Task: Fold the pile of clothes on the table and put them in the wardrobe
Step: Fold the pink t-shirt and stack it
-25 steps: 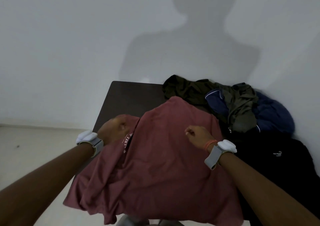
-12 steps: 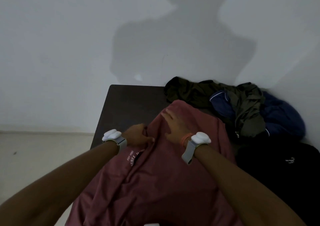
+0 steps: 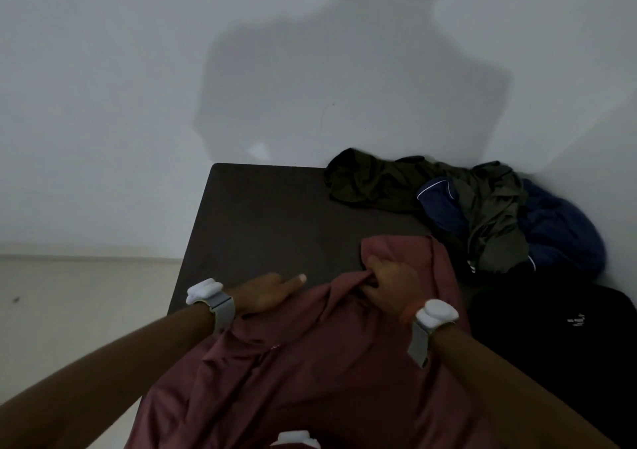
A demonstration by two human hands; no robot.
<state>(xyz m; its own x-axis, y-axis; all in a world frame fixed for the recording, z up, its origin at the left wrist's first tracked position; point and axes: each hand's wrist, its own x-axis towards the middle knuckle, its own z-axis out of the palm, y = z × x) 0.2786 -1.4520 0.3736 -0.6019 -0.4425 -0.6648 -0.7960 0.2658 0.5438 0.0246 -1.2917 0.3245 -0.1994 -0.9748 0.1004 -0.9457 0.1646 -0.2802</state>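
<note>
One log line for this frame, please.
left hand: open, on maroon shirt | right hand: grips shirt fabric | clothes pile: unfolded

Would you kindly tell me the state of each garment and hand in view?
maroon shirt: unfolded, rumpled, bunched at its far end
left hand: fingers straight, resting on the shirt's edge
right hand: gripping a bunch of the shirt
olive garment: crumpled, unfolded
navy garment: crumpled, unfolded
black garment: lying flat

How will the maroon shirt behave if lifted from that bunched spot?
Probably floppy: the maroon shirt bunches into folds where the right hand grips it. Likely light and thin, as it drapes past the table edge in soft creases. Pushed, it would probably wrinkle up rather than slide whole.
</note>
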